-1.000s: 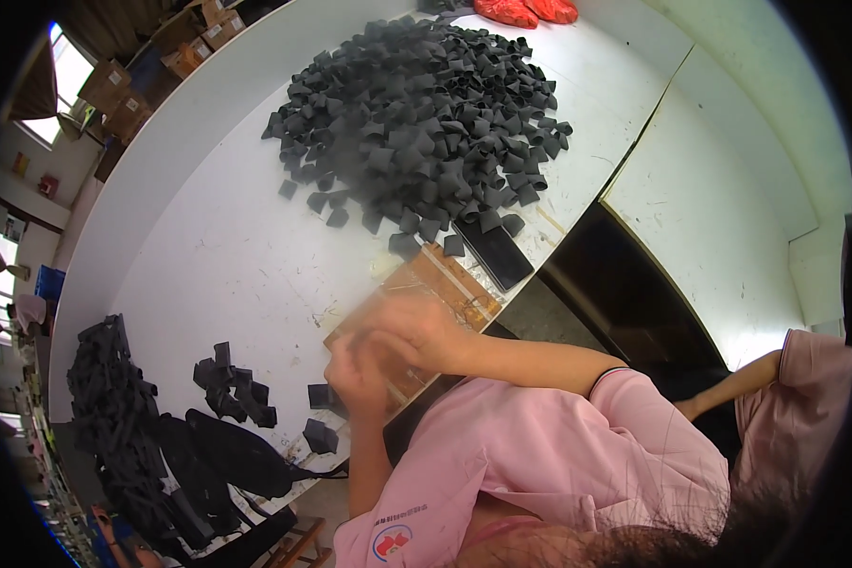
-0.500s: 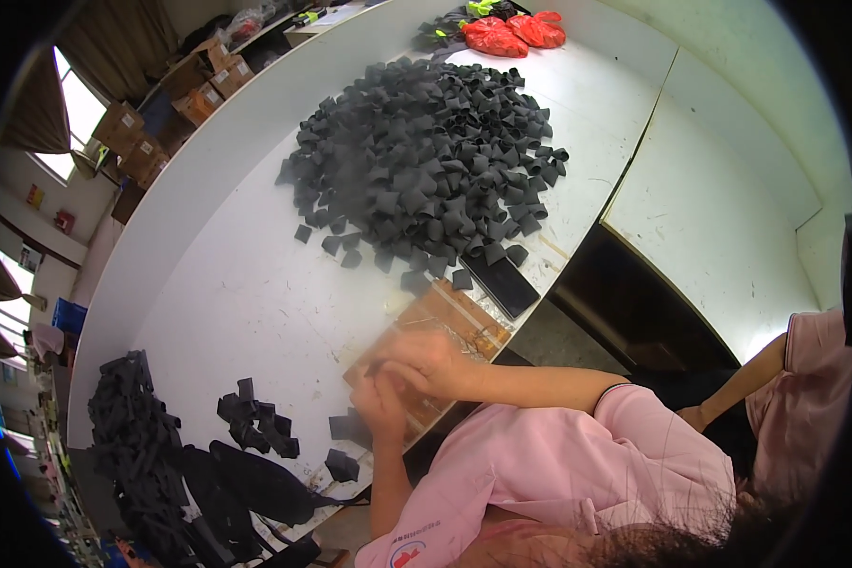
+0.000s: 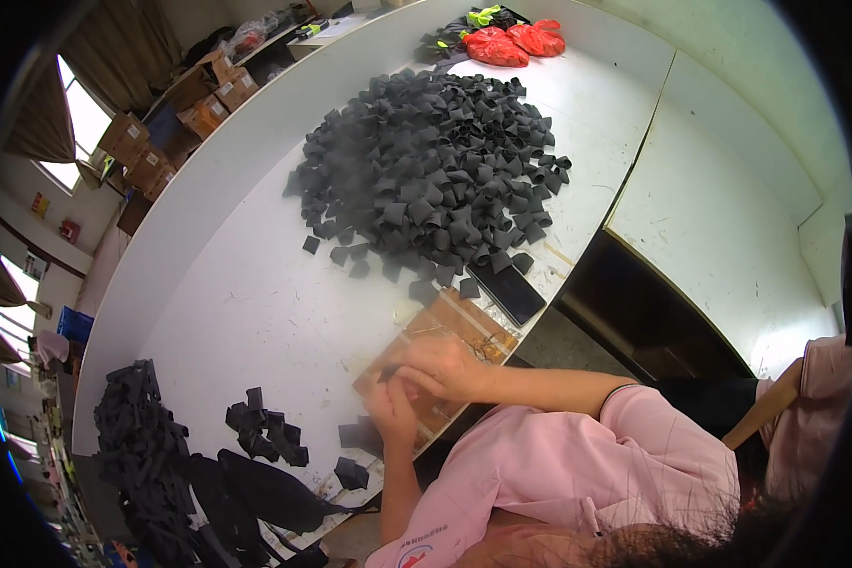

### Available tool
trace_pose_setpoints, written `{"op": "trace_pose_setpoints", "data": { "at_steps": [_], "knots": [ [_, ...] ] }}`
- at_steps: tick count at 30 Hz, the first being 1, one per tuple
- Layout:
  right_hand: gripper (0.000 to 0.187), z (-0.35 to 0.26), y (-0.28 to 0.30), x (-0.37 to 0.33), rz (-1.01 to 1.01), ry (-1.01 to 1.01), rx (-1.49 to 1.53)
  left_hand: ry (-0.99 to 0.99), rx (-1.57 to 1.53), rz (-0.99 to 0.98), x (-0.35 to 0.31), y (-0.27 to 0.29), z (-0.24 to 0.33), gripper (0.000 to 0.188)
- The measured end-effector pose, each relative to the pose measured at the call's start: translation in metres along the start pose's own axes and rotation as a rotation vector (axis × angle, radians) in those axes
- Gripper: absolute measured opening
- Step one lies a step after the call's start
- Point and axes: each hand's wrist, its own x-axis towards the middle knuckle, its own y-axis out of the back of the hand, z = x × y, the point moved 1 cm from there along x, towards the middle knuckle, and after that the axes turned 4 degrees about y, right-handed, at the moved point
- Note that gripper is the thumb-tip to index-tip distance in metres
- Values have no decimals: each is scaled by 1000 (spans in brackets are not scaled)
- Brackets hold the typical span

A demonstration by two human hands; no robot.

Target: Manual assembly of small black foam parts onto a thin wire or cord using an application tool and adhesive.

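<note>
My left hand (image 3: 388, 405) and my right hand (image 3: 442, 365) meet over the near end of a wooden board (image 3: 457, 317). Pinched between the fingers of both is a small dark fabric piece (image 3: 387, 373), mostly covered by them. Beyond the board spreads a big heap of dark grey folded fabric pieces (image 3: 435, 180), several of them lying loose along its near edge. Close to my left wrist, a flat dark piece (image 3: 358, 435) and a folded dark piece (image 3: 352, 473) rest on the white table (image 3: 246, 312).
A black phone (image 3: 507, 292) lies beside the board at the table edge. On the left are a pile of dark strips (image 3: 132, 426), a small dark cluster (image 3: 267, 431) and a black cloth item (image 3: 270, 492). Red plastic bags (image 3: 497, 45) sit at the far end. Another person's arm (image 3: 768, 409) shows at right.
The whole view has shifted slightly down and to the right. Both hands stay together over the board, and the dark piece between the fingers shows a little more clearly.
</note>
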Motion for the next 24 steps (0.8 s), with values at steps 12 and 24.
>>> {"op": "trace_pose_setpoints", "data": {
  "at_steps": [12, 24],
  "knots": [
    [19, 126, 88, 46, 347, -216, -316, 93, -22, 14, 2, -2, 9, 24],
    [18, 43, 53, -137, -212, -307, -346, 9, 83, -33, 1, 1, -12, 26]
  ]
}}
